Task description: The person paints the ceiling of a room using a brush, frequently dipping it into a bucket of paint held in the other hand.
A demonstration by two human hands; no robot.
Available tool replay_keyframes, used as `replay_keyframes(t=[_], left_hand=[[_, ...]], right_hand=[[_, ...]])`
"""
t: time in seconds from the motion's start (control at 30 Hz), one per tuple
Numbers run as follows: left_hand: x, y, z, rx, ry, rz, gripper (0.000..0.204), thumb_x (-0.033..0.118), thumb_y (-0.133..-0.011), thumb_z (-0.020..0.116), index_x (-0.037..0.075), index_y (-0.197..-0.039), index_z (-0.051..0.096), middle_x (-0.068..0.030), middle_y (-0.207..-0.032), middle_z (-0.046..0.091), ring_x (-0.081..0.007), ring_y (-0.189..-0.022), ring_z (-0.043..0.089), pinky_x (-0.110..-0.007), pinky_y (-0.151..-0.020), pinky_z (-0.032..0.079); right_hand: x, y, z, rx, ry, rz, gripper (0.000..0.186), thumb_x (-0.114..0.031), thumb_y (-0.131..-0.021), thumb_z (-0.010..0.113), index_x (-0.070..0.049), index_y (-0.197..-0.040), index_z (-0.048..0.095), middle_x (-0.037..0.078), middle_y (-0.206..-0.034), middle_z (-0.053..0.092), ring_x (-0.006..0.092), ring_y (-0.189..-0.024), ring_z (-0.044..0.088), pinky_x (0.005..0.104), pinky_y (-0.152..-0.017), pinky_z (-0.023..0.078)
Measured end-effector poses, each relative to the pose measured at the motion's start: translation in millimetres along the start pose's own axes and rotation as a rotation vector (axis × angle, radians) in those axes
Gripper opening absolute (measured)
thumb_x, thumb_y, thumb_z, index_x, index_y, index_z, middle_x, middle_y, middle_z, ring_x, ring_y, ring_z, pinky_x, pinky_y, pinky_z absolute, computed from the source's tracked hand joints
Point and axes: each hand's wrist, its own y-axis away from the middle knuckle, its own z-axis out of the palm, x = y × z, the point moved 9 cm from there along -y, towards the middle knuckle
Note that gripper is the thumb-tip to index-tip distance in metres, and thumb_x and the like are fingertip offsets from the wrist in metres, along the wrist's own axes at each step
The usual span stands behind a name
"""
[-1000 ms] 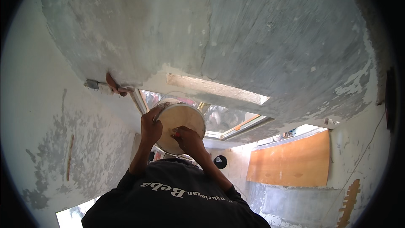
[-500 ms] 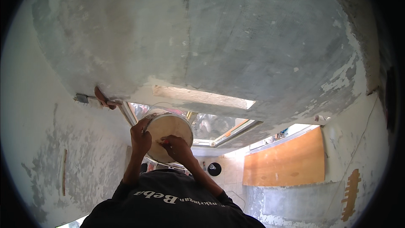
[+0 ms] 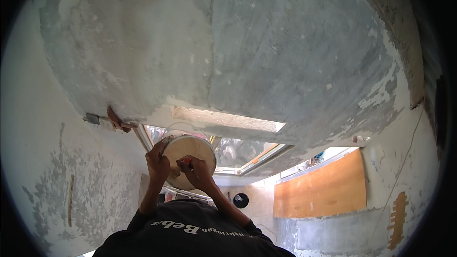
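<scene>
Clamped on the near-left rim, the left hand [image 3: 158, 158] holds a pale round bucket [image 3: 196, 146]; the right hand [image 3: 198, 171] is closed around a red-handled tool [image 3: 187, 161] at its mouth. Beyond that grip I see a window [image 3: 238, 153]; right of it, an orange-brown board [image 3: 321, 185] and, lower, a black round container [image 3: 241, 204].

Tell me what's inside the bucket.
A tan surface shows inside the bucket. The right hand, holding something red, covers part of it; what lies beneath the hand and below that surface cannot be seen.
</scene>
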Motion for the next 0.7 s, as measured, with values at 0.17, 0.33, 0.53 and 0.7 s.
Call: replay_keyframes(t=[0.17,0.33,0.53,0.7], left_hand=[[-1.8,2.2,-4.9,0.062,0.009,0.097,0.052,-0.012,-0.06,0.037,-0.011,-0.105,0.063,-0.0244,-0.096,0.069,-0.0311,-0.094,0.069,-0.036,-0.087,0.052],[6.4,-6.7,-5.1,0.011,0.132,0.06,0.05,-0.011,-0.061,0.038,-0.01,-0.103,0.063,-0.0231,-0.092,0.069,-0.0298,-0.091,0.069,-0.036,-0.085,0.053],[-3.4,-8.3,-10.0,0.096,0.107,0.041,0.052,-0.01,-0.06,0.036,-0.009,-0.106,0.062,-0.0227,-0.091,0.069,-0.0298,-0.088,0.07,-0.037,-0.084,0.053],[8.1,-8.3,-20.8,0.103,0.09,0.04,0.054,-0.011,-0.061,0.036,-0.009,-0.109,0.061,-0.0223,-0.099,0.068,-0.0269,-0.097,0.067,-0.035,-0.091,0.051]], right_hand=[[8.8,-4.4,6.4,-0.094,-0.029,0.097,0.022,-0.017,-0.097,0.059,0.005,-0.093,0.064,0.013,-0.074,0.065,0.0186,-0.068,0.064,0.0321,-0.066,0.049],[1.1,-10.5,-19.1,0.012,-0.2,0.024,0.022,-0.017,-0.098,0.057,0.003,-0.095,0.065,0.01,-0.081,0.067,0.0144,-0.069,0.064,0.0281,-0.065,0.051],[6.7,-15.7,-13.1,-0.041,-0.198,0.118,0.023,-0.016,-0.099,0.055,0.004,-0.096,0.065,0.008,-0.084,0.068,0.0118,-0.068,0.064,0.0262,-0.064,0.052],[-9.3,-15.4,-9.5,-0.131,-0.174,0.085,0.025,-0.019,-0.099,0.056,0.004,-0.099,0.066,0.009,-0.086,0.069,0.0145,-0.07,0.068,0.0268,-0.064,0.053]])
